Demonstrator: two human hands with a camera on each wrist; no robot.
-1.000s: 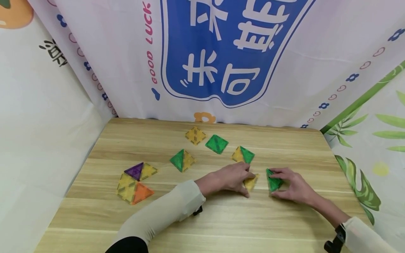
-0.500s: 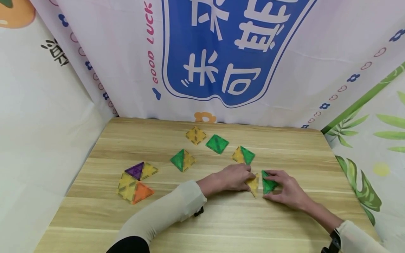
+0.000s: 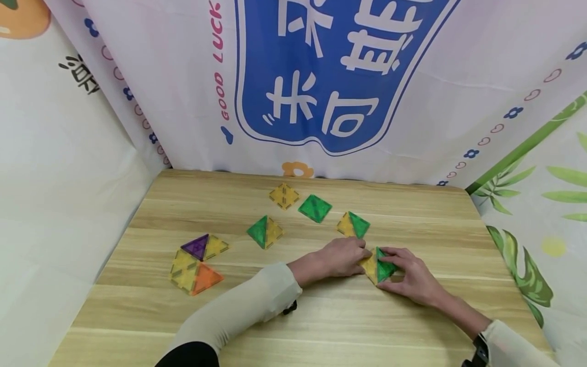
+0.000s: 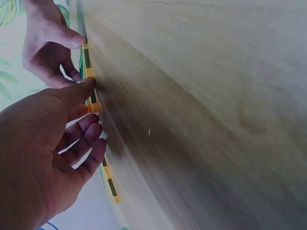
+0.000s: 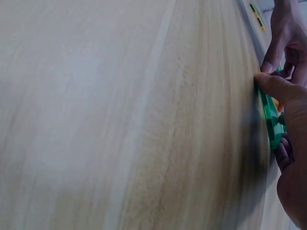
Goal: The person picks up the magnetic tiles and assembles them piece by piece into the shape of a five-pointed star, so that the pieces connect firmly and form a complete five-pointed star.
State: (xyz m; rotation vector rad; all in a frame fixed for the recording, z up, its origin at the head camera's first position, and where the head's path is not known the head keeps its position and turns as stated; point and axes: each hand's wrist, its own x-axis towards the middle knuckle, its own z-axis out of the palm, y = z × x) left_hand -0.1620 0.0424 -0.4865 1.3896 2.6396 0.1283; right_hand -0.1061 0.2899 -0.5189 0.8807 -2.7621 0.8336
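My left hand [image 3: 337, 257] pinches a yellow triangular magnetic tile [image 3: 370, 267] at its left side, flat on the table. From the right, my right hand [image 3: 415, 275] grips a green triangular magnetic tile [image 3: 384, 266] between thumb and fingers. The straight edges of the two tiles meet, forming a diamond. In the left wrist view the yellow tile's edge [image 4: 89, 72] shows at the thumb tip of the left hand [image 4: 48, 139]. The right wrist view shows the green tile [image 5: 269, 120] under the right hand [image 5: 292, 110]; part of it is hidden by the fingers.
Behind the hands lie a yellow-green pair [image 3: 359, 224], a green diamond [image 3: 315, 208], a yellow diamond [image 3: 284, 197] and another green-yellow pair [image 3: 258, 232]. At left, a fan of yellow, purple [image 3: 196, 247] and orange tiles [image 3: 206, 279] rests on the wooden table [image 3: 257, 336].
My right hand has slid the green tile leftward until it meets the yellow tile. My left fingers have closed in on the yellow tile, which has shifted slightly right.
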